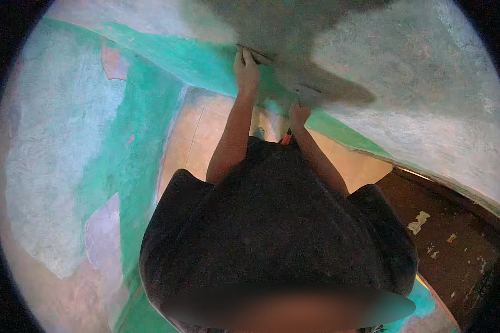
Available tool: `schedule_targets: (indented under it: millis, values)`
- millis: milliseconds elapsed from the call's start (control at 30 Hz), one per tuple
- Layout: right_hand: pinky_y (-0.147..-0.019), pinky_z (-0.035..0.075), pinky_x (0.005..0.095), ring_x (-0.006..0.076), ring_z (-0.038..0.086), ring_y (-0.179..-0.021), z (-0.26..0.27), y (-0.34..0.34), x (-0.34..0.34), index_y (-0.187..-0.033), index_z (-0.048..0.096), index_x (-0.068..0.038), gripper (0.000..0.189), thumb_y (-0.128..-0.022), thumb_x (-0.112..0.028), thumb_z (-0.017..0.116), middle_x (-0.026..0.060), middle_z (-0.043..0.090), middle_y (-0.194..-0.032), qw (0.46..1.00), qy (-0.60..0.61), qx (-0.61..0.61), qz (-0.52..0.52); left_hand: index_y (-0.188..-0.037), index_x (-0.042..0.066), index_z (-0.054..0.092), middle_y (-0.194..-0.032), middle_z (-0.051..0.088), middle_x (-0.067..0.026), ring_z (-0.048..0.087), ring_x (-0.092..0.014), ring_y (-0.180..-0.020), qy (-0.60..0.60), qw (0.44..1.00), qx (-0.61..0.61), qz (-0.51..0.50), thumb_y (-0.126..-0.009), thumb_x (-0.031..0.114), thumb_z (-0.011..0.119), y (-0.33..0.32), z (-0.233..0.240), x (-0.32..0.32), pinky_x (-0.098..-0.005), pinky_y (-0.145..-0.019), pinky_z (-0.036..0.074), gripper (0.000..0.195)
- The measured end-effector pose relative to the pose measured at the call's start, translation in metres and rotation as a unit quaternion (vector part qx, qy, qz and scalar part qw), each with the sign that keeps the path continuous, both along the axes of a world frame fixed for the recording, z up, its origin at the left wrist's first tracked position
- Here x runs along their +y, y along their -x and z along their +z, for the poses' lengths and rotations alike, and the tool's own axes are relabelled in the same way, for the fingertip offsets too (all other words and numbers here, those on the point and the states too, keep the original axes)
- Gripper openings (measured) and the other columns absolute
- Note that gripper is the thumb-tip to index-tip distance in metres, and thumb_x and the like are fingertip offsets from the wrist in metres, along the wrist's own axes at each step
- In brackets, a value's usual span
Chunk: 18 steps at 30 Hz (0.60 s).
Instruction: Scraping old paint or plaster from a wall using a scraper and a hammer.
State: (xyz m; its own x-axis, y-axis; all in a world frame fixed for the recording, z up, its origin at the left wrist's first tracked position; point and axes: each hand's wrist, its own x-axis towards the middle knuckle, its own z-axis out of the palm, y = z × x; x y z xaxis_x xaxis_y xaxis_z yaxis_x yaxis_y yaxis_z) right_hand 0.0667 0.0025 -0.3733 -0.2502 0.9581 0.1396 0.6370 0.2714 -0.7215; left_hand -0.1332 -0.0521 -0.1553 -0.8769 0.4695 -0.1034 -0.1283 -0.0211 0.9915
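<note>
My left hand [246,74] is raised against the wall in front of me and grips a thin, flat plate-like tool [261,57]. Its exact kind is hard to make out. Lower and to the right, my right hand [300,114] is closed around a putty knife. The broad blade [310,90] of this knife lies close to the wall, and its red handle end [287,138] shows below my fist. Whether the blade touches the surface, I cannot tell. The wall [358,62] has whitish filler over green paint [200,62], and a dark shadow falls around both tools.
A second wall [62,125] with peeling green paint and pale patches stands at the left. Tan floor tiles [200,133] lie below. At the lower right is a dark brown panel [450,233] with chipped spots, close to the wall's bottom edge.
</note>
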Motion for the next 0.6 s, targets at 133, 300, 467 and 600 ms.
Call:
schedule_targets:
  millis: [133,300,467,600]
  values:
    - [-0.074,0.045,0.0499,0.0373,0.057,-0.078,0.032,-0.005,-0.004,-0.103,0.065,-0.004,0.030,-0.084,-0.027,0.064,0.0176,0.062,-0.082,0.901,-0.322,-0.285,0.060,-0.110,-0.006,0.056,-0.095,0.060,-0.0142,0.054,-0.024,-0.088,0.012,1.000,0.028,0.005,-0.103,0.029,0.040,-0.001,-0.005,0.002,-0.0374,-0.082,0.044,0.039]
    - [-0.071,0.043,0.0478,0.0311,0.058,-0.077,0.065,-0.003,-0.011,-0.089,0.063,0.000,0.024,-0.087,-0.024,0.061,0.0164,0.063,-0.081,0.990,0.106,0.062,-0.069,-0.109,-0.004,0.057,-0.094,0.060,-0.0128,0.054,-0.023,-0.086,0.032,0.999,-0.021,-0.001,-0.103,0.030,0.041,0.001,0.000,-0.001,-0.0373,-0.080,0.044,0.039]
    - [-0.050,0.039,0.0381,0.0188,0.048,-0.054,0.044,-0.035,-0.002,-0.073,0.056,0.001,0.028,-0.085,-0.023,0.066,0.0047,0.052,-0.063,0.950,0.191,0.208,-0.131,-0.118,0.001,0.054,-0.099,0.059,-0.0077,0.056,-0.019,-0.086,-0.036,0.995,-0.083,-0.043,-0.102,0.036,0.043,0.003,0.012,-0.005,-0.0350,-0.075,0.045,0.040]
    - [-0.052,0.041,0.0388,0.0204,0.053,-0.058,0.028,-0.038,0.005,-0.077,0.062,0.003,0.022,-0.082,-0.017,0.067,0.0056,0.060,-0.067,0.953,0.218,0.140,-0.155,-0.131,0.006,0.050,-0.107,0.060,-0.0051,0.057,-0.017,-0.089,-0.040,0.996,-0.050,-0.060,-0.102,0.039,0.044,-0.001,0.023,-0.001,-0.0340,-0.075,0.047,0.044]
